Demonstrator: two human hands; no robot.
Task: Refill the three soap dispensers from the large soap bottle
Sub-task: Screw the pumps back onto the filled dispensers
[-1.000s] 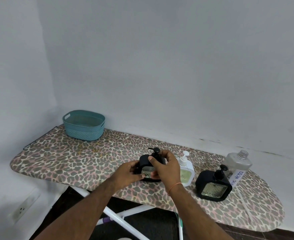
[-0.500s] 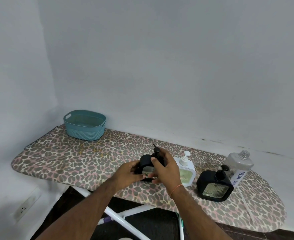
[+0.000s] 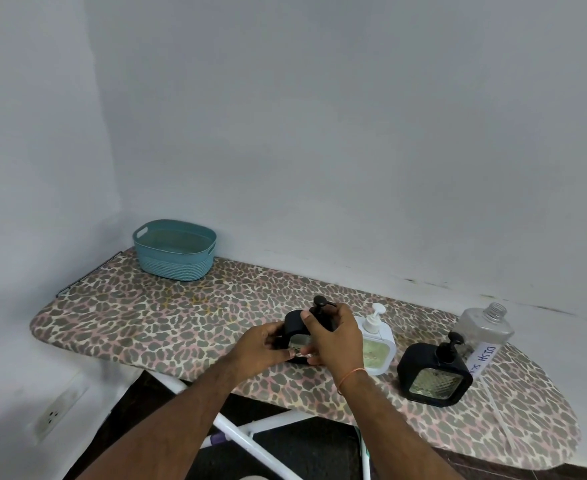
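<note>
A black square soap dispenser (image 3: 294, 323) stands near the front edge of the ironing board (image 3: 167, 317). My left hand (image 3: 262, 348) grips its lower left side. My right hand (image 3: 337, 336) curls round its black pump head (image 3: 319, 301) from the right. Just right of it stands a white dispenser (image 3: 377, 344) with a white pump. Further right is a second black dispenser (image 3: 432, 374). Behind that one stands the large clear soap bottle (image 3: 484, 329), uncapped, with a handwritten label.
A teal plastic basket (image 3: 174, 249) sits at the board's far left end against the wall. The board's white legs (image 3: 247, 439) show below the front edge. A wall socket (image 3: 53, 415) is low on the left wall.
The view has shifted slightly. My right hand's fingers have moved round the pump head, whose spout has turned a little. My left hand keeps its grip on the body.
</note>
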